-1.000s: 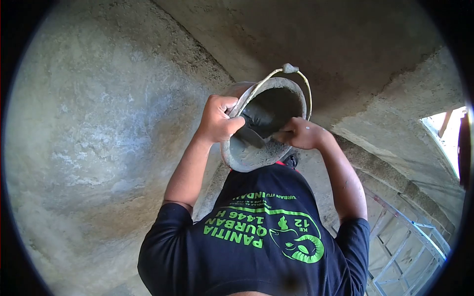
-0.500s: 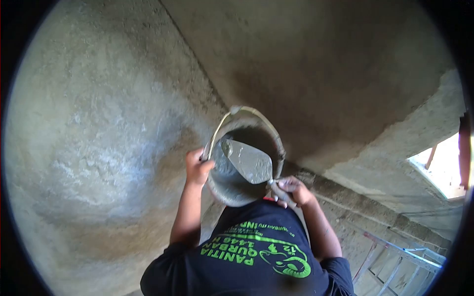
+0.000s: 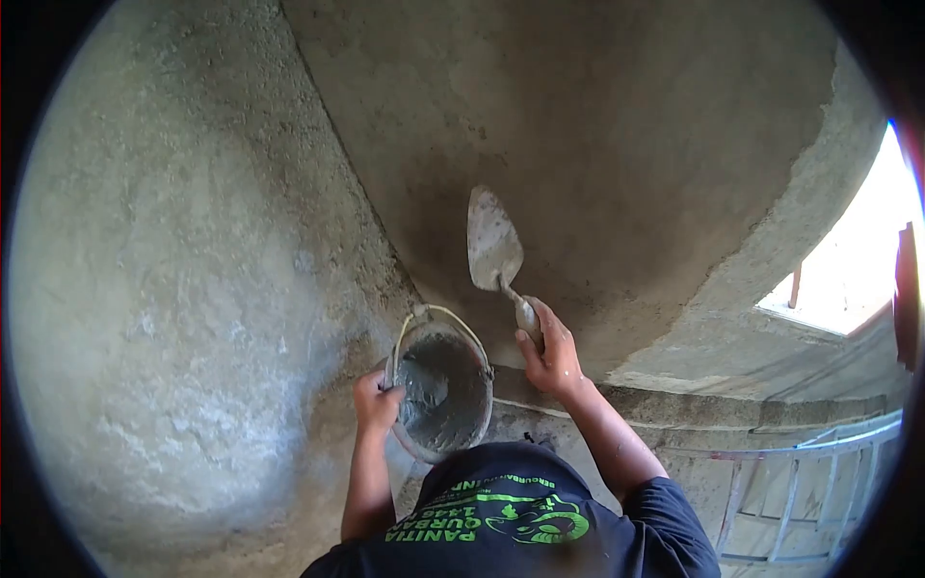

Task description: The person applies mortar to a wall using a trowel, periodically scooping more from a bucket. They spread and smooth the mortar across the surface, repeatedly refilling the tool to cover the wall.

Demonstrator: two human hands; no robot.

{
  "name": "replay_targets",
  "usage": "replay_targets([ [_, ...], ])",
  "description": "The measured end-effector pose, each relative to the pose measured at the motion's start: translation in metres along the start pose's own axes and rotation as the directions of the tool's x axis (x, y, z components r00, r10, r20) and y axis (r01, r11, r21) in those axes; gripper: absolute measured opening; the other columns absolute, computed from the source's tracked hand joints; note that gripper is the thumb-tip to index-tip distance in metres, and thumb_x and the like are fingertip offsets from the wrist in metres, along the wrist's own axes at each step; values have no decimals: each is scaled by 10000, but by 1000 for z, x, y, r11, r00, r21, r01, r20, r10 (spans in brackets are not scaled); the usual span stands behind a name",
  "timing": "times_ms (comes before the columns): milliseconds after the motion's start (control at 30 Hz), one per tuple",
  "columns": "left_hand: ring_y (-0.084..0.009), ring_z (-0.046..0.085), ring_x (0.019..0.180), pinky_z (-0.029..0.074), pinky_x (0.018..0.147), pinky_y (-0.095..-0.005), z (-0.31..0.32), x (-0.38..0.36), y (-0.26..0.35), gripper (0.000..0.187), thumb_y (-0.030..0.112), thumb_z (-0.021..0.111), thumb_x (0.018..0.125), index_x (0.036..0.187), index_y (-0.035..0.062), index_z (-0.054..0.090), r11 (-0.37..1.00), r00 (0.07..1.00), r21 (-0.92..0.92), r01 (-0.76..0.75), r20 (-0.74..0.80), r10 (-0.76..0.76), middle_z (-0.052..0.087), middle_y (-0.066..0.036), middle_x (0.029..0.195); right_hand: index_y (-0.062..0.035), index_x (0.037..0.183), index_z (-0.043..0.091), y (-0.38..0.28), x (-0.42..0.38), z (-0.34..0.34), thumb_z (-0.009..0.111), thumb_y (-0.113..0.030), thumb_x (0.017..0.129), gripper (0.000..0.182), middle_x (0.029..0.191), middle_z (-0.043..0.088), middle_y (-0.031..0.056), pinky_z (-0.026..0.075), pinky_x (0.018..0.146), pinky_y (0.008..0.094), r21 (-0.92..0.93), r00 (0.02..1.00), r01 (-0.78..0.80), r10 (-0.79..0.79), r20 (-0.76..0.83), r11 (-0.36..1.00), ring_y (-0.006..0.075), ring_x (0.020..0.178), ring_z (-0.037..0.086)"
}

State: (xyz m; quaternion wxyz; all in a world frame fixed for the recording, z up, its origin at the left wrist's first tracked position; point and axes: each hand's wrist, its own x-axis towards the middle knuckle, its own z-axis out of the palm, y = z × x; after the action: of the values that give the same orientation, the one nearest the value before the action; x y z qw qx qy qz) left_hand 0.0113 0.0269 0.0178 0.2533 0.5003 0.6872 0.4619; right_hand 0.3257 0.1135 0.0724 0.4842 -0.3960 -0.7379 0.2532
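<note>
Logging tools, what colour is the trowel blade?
Grey, coated with wet mortar; the trowel shows in the head view, in the right hand.

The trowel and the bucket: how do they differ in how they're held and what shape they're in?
The trowel is flat and pointed, raised by the right hand against the plastered surface; the bucket is round and deep, gripped at its rim by the left hand lower down, near the chest. The trowel has a short handle; the bucket has a thin wire bail. Both are smeared with grey mortar.
</note>
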Motion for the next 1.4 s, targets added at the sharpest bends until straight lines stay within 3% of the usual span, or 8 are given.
replay_targets([
  [67,-76,418,543,336,497,-320,-6,8,-13,112,62,640,669,615,3,561,1000,999,-12,-21,30,21,455,18,534,0,1405,451,5,18,20,624,-108,931,517,1199,631,276,547,853,479,-193,968,155,-188,-167,969,484,1045,636],
  [200,-70,394,539,310,487,-324,-23,21,-12,156,73,641,671,600,6,519,996,990,-92,-18,136,30,431,22,528,41,1388,463,3,57,49,614,-130,948,495,1261,610,289,518,931,494,-239,972,-15,-43,-233,971,478,1101,619],
  [300,-69,388,532,303,476,-333,-30,31,-14,180,81,647,661,589,7,501,998,978,-51,-34,204,44,425,1,512,-28,1439,404,10,84,68,616,-171,951,551,1120,627,272,558,725,541,-403,927,-23,-132,-352,915,497,875,651],
  [500,-81,375,505,299,461,-347,-44,46,-19,212,84,648,630,566,-1,465,992,947,-21,-121,298,121,391,-48,485,-11,1429,430,55,52,110,631,-197,938,562,1179,626,300,537,820,552,-425,906,-352,189,-379,834,516,978,629],
  [667,-80,363,498,284,454,-345,-51,51,-24,220,87,641,612,550,3,447,989,926,-29,-148,347,149,365,-44,485,-13,1399,485,48,-14,119,639,-208,933,528,1165,644,297,558,807,560,-363,956,-199,98,-278,910,495,936,667],
  [833,-108,330,479,282,449,-377,-53,48,-40,272,88,661,630,562,-11,417,986,917,-32,-163,363,163,354,-110,480,2,1355,538,10,72,64,642,-186,943,465,1096,687,261,562,792,507,-513,861,-45,-227,-455,857,466,928,683],
  [1267,-115,327,471,283,450,-386,-53,37,-44,261,83,652,636,561,-1,416,988,925,-20,-155,349,152,356,-109,477,-101,1414,482,25,51,16,619,-259,941,517,1026,682,211,570,642,529,-774,995,-89,90,-42,627,415,762,693],
  [1400,-109,329,487,282,451,-377,-51,32,-41,257,83,645,629,564,1,410,991,939,-35,-129,316,133,345,-86,488,-84,1379,510,-17,98,-16,635,-221,937,479,1008,688,205,574,629,498,-728,937,54,-286,-199,683,407,759,694],
])
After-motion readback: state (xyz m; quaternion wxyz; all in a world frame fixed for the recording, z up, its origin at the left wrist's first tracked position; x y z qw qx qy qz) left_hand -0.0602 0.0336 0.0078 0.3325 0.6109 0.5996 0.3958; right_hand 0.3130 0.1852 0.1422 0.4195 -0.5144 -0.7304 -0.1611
